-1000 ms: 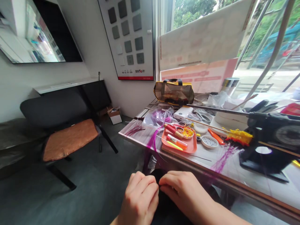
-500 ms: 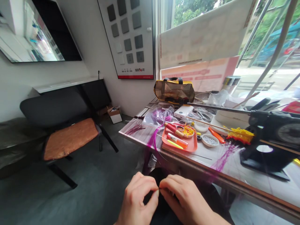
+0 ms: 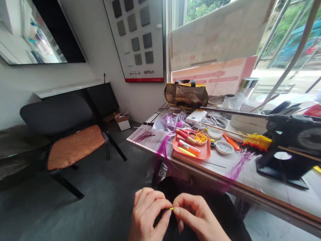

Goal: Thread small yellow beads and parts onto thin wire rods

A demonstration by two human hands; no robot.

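Observation:
A tiny yellow piece [image 3: 171, 208] shows between my fingertips, above my dark-clothed lap; its kind is too small to make out. My left hand [image 3: 149, 212] pinches its left end between thumb and forefinger, the other fingers curled. From the other side, my right hand [image 3: 198, 214] closes thumb and forefinger on the right end. Beyond the hands, on the table [image 3: 200, 169], a coral tray [image 3: 206, 152] carries red-handled tools, a clear orange tube [image 3: 189, 147], a yellow stick [image 3: 187, 152] and a small dish of yellow and orange bits [image 3: 200, 138].
Purple strands [image 3: 164, 145] hang over the table edge. A white dish of small grey pieces [image 3: 224, 147] stands beside an orange-handled tool [image 3: 231, 142]. A yellow-red bundle [image 3: 257, 142] lies near a black stand [image 3: 281, 172]. At left is a chair [image 3: 76, 147].
My right hand has turned and opened slightly at the fingertips, so the yellow piece now shows. Both hands stay close together; the view has shifted slightly.

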